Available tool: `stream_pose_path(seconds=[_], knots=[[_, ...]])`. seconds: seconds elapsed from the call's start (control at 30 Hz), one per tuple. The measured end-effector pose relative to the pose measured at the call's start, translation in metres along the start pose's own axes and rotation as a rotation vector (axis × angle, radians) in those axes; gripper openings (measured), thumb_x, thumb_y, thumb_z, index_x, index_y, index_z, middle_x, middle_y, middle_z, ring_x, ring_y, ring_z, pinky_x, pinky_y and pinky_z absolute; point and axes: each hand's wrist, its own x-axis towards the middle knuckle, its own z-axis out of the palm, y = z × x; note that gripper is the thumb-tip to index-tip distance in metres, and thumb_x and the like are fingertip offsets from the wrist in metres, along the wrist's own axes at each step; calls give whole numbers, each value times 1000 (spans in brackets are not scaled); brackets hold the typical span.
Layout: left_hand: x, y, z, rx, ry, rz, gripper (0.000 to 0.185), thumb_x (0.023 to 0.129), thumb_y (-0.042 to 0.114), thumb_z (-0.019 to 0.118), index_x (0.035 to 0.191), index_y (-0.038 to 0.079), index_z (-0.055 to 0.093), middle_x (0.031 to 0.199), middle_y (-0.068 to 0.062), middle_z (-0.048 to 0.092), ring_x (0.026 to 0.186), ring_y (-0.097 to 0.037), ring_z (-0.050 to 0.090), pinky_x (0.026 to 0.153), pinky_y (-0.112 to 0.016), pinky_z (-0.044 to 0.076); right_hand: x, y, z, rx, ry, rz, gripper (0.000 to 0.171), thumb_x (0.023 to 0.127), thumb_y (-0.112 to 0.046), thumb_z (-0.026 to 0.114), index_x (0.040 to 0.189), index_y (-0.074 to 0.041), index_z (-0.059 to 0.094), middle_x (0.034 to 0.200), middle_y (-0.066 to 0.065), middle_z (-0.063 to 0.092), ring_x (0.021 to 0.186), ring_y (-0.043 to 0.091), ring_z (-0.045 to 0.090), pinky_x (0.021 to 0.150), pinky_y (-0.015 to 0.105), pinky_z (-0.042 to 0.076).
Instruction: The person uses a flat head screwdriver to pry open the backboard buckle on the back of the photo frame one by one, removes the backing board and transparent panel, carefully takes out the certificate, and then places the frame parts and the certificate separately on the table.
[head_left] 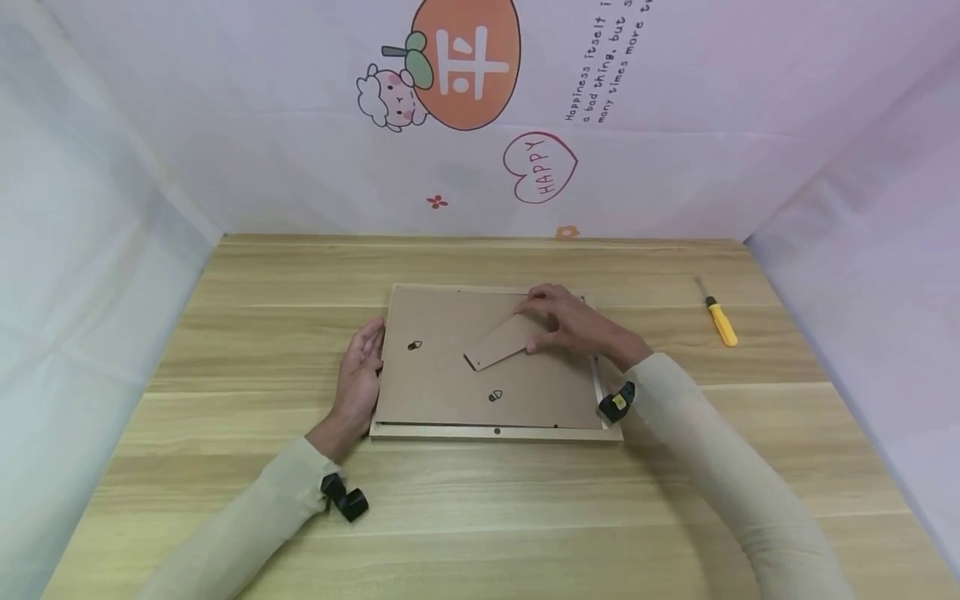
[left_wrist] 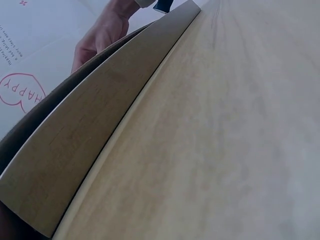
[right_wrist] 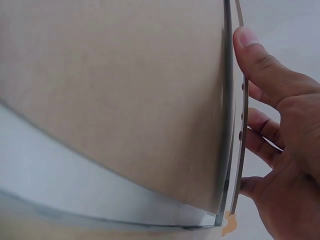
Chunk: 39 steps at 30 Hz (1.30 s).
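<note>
A wooden picture frame (head_left: 435, 432) lies on the table with its brown backing board (head_left: 442, 392) facing up. Two small dark metal hangers, one at the left (head_left: 414, 345) and one nearer the front (head_left: 495, 396), sit on the board. My right hand (head_left: 564, 323) pinches a narrow brown stand leg (head_left: 498, 340) by its edges, thumb on the near side and fingers on the far side. The leg slants over the board. Along the frame's left edge rests my left hand (head_left: 357, 385), its fingers extended and touching the side. The left wrist view shows the frame's wooden side (left_wrist: 95, 115) close up.
A screwdriver (head_left: 722, 323) with a yellow handle lies at the right of the wooden table (head_left: 480, 517). White cloth hangs behind and on both sides. A pale strip (head_left: 597, 379) shows between the board and the frame's right rim.
</note>
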Motion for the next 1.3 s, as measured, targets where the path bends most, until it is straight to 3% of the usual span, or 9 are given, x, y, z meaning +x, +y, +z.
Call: stream_pose_path(seconds=[0.57, 0.8, 1.1, 1.3], knots=[[2, 1, 1, 22, -9, 10, 65, 93, -12, 23, 154, 9, 26, 164, -2, 23, 151, -13, 20, 127, -30, 16, -3, -5, -8, -35, 23, 12, 63, 77, -34, 82, 132, -14, 62, 141, 14, 47, 128, 30, 40, 107, 51, 40], [1, 1, 0, 43, -13, 15, 52, 103, -3, 24, 154, 8, 26, 164, -3, 24, 151, -14, 22, 126, -30, 19, -3, -8, -13, -62, 35, -18, 63, 77, -33, 82, 132, -11, 61, 141, 17, 47, 128, 32, 40, 107, 51, 40], [3, 1, -2, 0, -4, -1, 50, 104, -1, 28, 153, 7, 29, 162, -5, 28, 150, -15, 26, 125, -30, 22, -3, -12, -17, -97, 55, -43, 61, 78, -33, 81, 131, -9, 62, 138, 17, 49, 125, 31, 41, 103, 49, 42], [3, 1, -3, -1, -3, -8, 49, 104, 1, 29, 153, 7, 29, 162, -5, 30, 149, -15, 27, 125, -30, 23, -4, -14, -20, -131, 56, -56, 64, 78, -35, 81, 132, -8, 61, 138, 17, 49, 129, 32, 40, 109, 51, 39]])
